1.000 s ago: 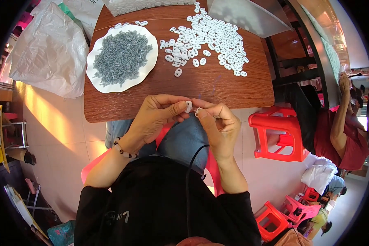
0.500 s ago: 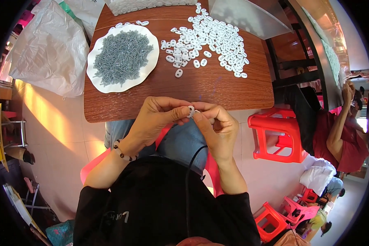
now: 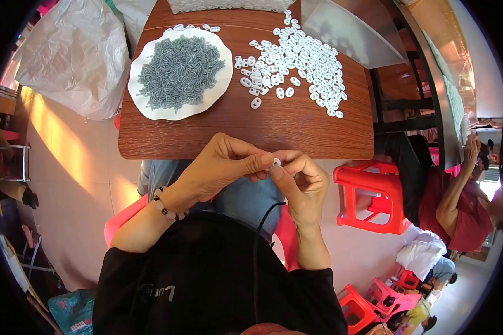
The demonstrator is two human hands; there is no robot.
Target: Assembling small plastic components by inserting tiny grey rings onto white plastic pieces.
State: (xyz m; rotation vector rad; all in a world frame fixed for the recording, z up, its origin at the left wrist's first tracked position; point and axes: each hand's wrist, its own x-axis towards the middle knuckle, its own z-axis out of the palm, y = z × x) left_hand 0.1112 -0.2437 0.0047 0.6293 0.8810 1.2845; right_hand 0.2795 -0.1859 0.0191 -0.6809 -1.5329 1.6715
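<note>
Just past the near edge of the table, my left hand (image 3: pixel 232 164) and my right hand (image 3: pixel 303 184) meet fingertip to fingertip. Both are closed in a pinch on a small white oval plastic piece (image 3: pixel 276 162), mostly covered by the thumbs. Whether a second small part sits between the fingers is hidden. Beyond my hands, many similar white pieces (image 3: pixel 318 72) with two holes each lie loose on the brown wooden table (image 3: pixel 207 137). To their left stands a white wavy-rimmed plate (image 3: pixel 224 84) heaped with short grey translucent pins (image 3: pixel 179 72).
A clear plastic bin (image 3: pixel 352 33) and another translucent container (image 3: pixel 229 5) stand at the table's back. White sacks (image 3: pixel 72 61) sit at left. A red stool (image 3: pixel 369 195) stands to the right, near a seated person in a dark red top (image 3: pixel 458 206).
My view has shifted slightly, so the table sits a little differently. My fingers have closed further over the white piece, whose two-holed face showed more before.
</note>
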